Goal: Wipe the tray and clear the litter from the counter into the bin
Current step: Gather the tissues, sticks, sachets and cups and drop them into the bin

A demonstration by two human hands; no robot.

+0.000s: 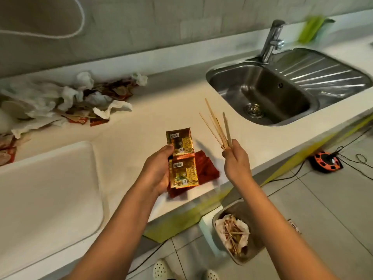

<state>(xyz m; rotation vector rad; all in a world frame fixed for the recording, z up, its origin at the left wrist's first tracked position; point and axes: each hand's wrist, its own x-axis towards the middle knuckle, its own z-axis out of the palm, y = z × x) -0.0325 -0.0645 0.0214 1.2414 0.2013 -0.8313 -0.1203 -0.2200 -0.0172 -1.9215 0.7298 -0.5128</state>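
Left hand [156,170] grips gold packets [181,160]; right hand [236,160] pinches wooden sticks [217,126], above the counter [141,122] edge, bin [238,229] below.

A white tray [46,190] lay flat at the surface's [141,118] near left. Crumpled tissues and wrappers, the litter [66,100], were heaped along the back left. Two gold sachets [181,158] stood upright over red wrappers [205,168] near the front edge. Thin wooden sticks [217,126] fanned upward beside them. The steel bin [236,231] sat on the floor below, holding tissue and sticks.
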